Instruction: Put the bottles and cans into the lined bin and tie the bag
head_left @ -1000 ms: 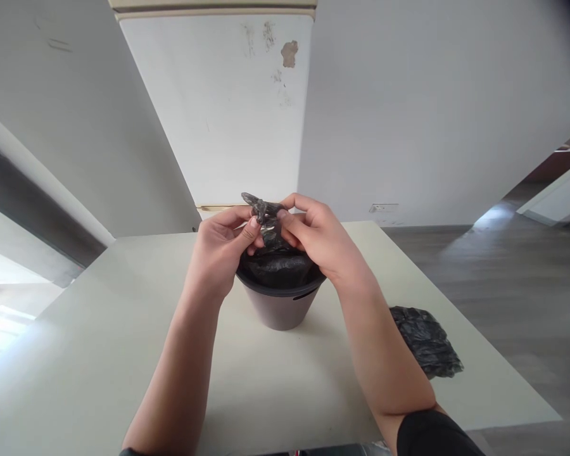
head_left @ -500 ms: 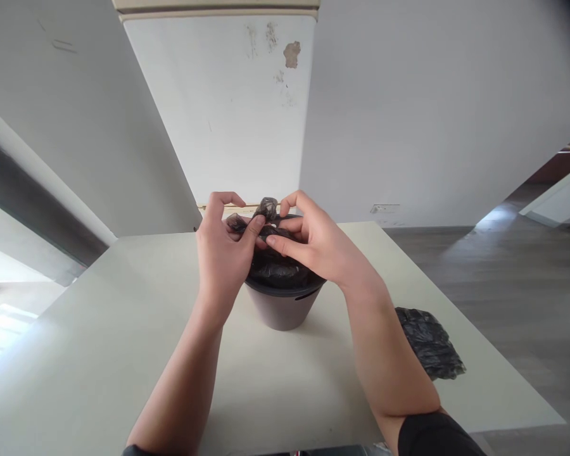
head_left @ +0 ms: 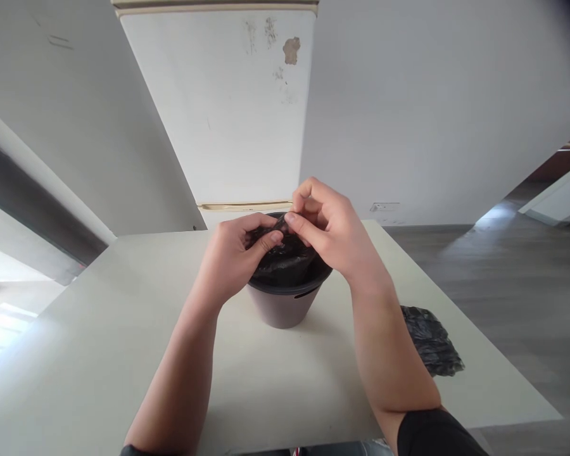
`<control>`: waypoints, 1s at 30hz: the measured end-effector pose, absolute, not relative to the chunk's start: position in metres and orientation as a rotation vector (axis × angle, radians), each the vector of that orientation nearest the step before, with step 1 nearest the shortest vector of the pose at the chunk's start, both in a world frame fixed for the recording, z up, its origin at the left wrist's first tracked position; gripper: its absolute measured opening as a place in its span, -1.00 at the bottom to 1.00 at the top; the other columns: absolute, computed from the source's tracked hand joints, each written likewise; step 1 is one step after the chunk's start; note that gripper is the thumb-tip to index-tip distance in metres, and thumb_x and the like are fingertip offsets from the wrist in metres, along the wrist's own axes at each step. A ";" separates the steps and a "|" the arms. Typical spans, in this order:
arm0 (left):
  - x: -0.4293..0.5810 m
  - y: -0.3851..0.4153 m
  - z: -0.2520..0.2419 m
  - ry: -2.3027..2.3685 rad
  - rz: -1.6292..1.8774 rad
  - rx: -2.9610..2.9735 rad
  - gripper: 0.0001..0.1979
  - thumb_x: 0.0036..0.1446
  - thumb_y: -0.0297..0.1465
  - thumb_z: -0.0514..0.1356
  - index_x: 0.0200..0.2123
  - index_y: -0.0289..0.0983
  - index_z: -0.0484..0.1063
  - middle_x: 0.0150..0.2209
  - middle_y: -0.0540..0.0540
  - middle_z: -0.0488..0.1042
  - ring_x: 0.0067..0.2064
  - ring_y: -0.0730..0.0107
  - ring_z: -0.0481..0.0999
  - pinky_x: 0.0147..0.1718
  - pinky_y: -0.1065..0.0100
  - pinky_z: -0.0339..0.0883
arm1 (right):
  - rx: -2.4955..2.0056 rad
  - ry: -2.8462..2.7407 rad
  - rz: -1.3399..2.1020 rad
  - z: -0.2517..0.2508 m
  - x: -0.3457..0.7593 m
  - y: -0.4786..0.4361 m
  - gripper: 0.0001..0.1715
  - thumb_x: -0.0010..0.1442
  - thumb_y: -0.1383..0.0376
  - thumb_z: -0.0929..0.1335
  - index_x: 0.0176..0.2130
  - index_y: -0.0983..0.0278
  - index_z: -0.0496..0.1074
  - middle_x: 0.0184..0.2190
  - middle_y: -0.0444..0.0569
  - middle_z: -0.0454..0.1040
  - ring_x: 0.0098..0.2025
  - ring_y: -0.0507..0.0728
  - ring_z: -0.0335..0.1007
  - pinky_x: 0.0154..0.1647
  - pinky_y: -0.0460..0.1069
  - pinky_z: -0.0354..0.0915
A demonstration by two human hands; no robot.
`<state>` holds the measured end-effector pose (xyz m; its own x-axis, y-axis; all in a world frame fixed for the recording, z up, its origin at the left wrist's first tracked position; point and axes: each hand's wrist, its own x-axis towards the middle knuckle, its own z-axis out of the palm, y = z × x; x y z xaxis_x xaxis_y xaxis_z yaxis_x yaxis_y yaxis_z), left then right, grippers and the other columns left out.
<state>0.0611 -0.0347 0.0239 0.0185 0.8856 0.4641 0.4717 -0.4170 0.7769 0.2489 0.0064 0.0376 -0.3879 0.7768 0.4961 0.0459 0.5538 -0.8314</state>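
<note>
Currently, left hand (head_left: 240,252): we see it at the near left of the bin mouth, fingers curled, thumb pressed down on the gathered film of a black bag (head_left: 285,269). The grip is nearly closed; some fingertips are hidden from us.
Right hand (head_left: 331,229): we find thumb and forefinger brought together on the upper edge of the same film, just beside the left fingertips. The other fingers are bent, and we cannot tell whether they touch the plastic.
Black bag: we locate it at the mouth of the bin, its upper part bunched between both hands, its lower part lying inside, below the rim.
Bin (head_left: 282,311): we note a grey-pink body with a dark rim (head_left: 278,290), standing upright on the table (head_left: 123,316) between the forearms.
Progress: we judge the work to be partway. Done: film lies within the bin. Left: the gathered edge is not yet parted or spread, and the front rim shows bare to us.
Second bag (head_left: 434,343): we see crumpled black plastic lying flat on the table beyond the right forearm, well apart from the bin.
Surroundings: we have a white fridge (head_left: 218,107) behind the table, with a grey wall (head_left: 408,101) beside it.
</note>
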 end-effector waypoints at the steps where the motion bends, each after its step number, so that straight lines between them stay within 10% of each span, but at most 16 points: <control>1: 0.060 -0.034 0.024 1.353 1.368 1.859 -0.74 0.29 -0.15 0.29 -0.22 -0.21 0.63 -0.37 -0.06 0.61 -0.36 0.32 0.55 -0.40 0.35 0.39 | -0.673 -1.838 0.898 0.037 0.249 0.007 -0.81 0.32 0.16 0.42 -0.24 0.16 0.35 -0.38 -0.16 0.36 -0.36 0.06 0.28 -0.29 0.00 0.28; 10: 0.057 -0.033 0.024 1.286 1.403 1.703 -0.65 0.30 -0.05 0.29 -0.29 -0.23 0.58 -0.41 -0.09 0.55 -0.36 0.33 0.53 -0.37 0.35 0.40 | -0.765 -2.105 0.442 0.038 0.259 0.009 -0.64 0.43 0.01 0.36 -0.26 0.17 0.59 -0.03 0.03 0.40 0.05 0.24 0.35 0.04 0.14 0.35; 21: 0.059 -0.035 0.026 1.298 1.408 1.699 -0.65 0.28 -0.07 0.31 -0.15 -0.23 0.66 -0.26 -0.14 0.68 -0.19 0.17 0.67 -0.11 0.20 0.58 | -0.706 -2.092 0.109 0.035 0.253 0.011 -0.77 0.40 0.28 0.37 -0.30 0.18 0.59 -0.16 0.03 0.44 -0.14 0.22 0.34 -0.13 0.14 0.31; 30: 0.035 -0.019 0.019 1.686 1.449 1.857 -0.82 0.23 -0.25 0.30 -0.22 -0.12 0.72 -0.18 -0.04 0.72 -0.11 0.13 0.69 -0.06 0.20 0.57 | -0.917 -2.160 0.125 0.038 0.280 0.016 -0.61 0.41 0.10 0.38 -0.40 0.21 0.56 -0.19 0.03 0.52 -0.23 0.17 0.37 -0.23 0.11 0.25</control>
<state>0.0346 -0.0185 0.0189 -0.1602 0.8566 0.4904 0.6137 -0.3027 0.7292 0.2799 0.0164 0.0377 -0.4435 0.6483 0.6189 0.5729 0.7361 -0.3606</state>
